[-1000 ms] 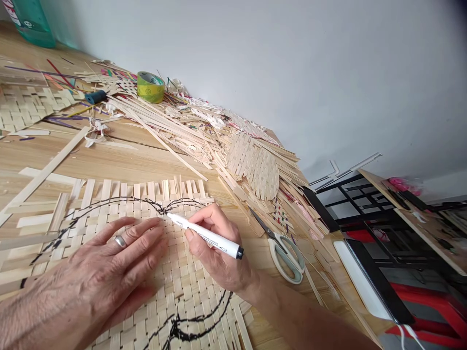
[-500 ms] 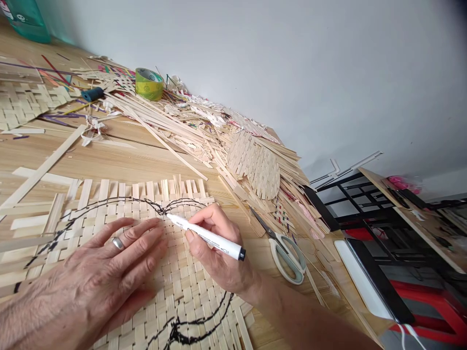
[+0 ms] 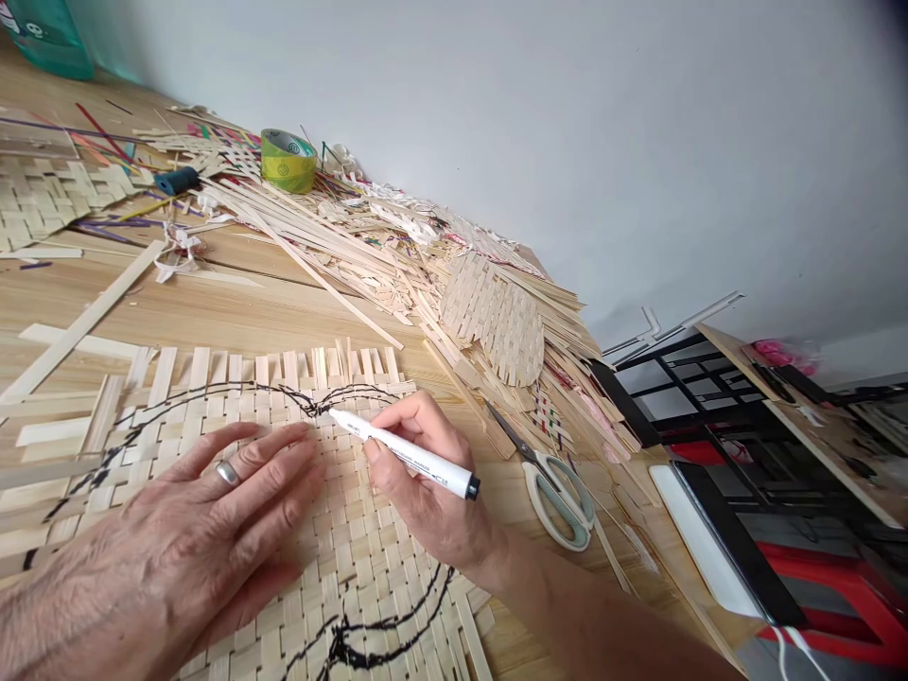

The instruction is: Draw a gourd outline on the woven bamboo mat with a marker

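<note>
A woven mat of pale flat strips [image 3: 347, 530] lies on the wooden table, marked with black curved outlines along its far edge and near the bottom. My left hand [image 3: 219, 520], a ring on one finger, rests flat on the mat with its fingers stretched out. Between the thumb and fingers of my right hand [image 3: 432, 473] is a white whiteboard marker [image 3: 404, 452] with a black end. Its tip points at the dark spot where two curves meet near the far edge, at or just above the surface. Part of the drawing is hidden beneath my hands.
Right of the mat lie scissors [image 3: 557, 492]. Behind, loose strips [image 3: 298, 227], a small oval woven piece [image 3: 493, 317], a tape roll [image 3: 288, 161] and a dark thread spool [image 3: 177, 181] are strewn along the wall. A phone [image 3: 738, 544] with white cables lies at the right edge.
The marker tip has shifted slightly to the right along the outline, and my right hand moved a little with it. My left hand stays in place on the mat.
</note>
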`<state>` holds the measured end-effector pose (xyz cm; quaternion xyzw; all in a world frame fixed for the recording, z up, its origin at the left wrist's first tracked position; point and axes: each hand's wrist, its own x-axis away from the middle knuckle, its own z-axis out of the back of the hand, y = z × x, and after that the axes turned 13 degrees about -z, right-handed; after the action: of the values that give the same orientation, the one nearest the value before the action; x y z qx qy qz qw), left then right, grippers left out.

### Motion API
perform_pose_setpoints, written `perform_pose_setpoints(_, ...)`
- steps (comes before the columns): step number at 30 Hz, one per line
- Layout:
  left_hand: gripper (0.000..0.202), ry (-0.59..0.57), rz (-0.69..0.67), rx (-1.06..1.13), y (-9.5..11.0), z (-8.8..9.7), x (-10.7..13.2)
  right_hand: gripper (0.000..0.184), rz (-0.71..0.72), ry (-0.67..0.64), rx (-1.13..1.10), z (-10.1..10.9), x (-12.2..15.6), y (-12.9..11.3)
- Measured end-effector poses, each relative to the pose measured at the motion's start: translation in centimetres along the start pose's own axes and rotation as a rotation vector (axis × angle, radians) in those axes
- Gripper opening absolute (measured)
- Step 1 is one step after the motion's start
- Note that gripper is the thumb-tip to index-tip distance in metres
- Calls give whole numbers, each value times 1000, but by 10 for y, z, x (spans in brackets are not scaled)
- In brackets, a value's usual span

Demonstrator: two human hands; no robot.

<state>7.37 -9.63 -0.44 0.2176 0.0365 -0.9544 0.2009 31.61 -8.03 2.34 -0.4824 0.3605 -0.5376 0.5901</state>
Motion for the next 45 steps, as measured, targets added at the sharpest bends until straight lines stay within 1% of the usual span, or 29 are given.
perform_pose_setpoints(5,43,-3,0,3,0,-2,4,9,2,-6,-3,0,0,1)
perform_pose_setpoints(10,40,4,-39,-17,-3,-3,1,14,49,-29,-9,1,0,1)
perform_pose_setpoints(12,38,-3,-53,-20,-3,-1,1,14,64,-40,-12,1,-1,1)
perform_pose_setpoints(15,39,-38,-30,-18,-2,-2,2,14,74,-47,-13,1,-2,2)
perform_pose_setpoints(17,40,11,11,3,0,-6,5,14,93,-45,-22,1,-2,3)
perform_pose_setpoints(20,43,118,58,29,3,-12,7,14,119,-33,-41,1,-3,4)
perform_pose_setpoints(21,43,129,66,28,3,-13,7,14,119,-27,-40,0,-3,5)
perform_pose_setpoints(26,42,64,53,-18,5,-12,7,14,131,8,-29,-1,-3,5)
perform_pose_setpoints(31,42,108,62,-4,5,-8,2,13,125,39,-22,-1,-3,6)
perform_pose_setpoints(36,40,91,78,-4,4,-6,-2,13,147,67,5,0,-2,7)
perform_pose_setpoints(39,40,92,61,-1,4,-6,-1,13,153,88,15,0,-2,6)
perform_pose_setpoints(41,40,90,67,5,4,-7,0,13,151,84,14,0,-2,7)
perform_pose_setpoints(45,43,86,64,4,5,-9,3,15,143,31,4,0,-2,7)
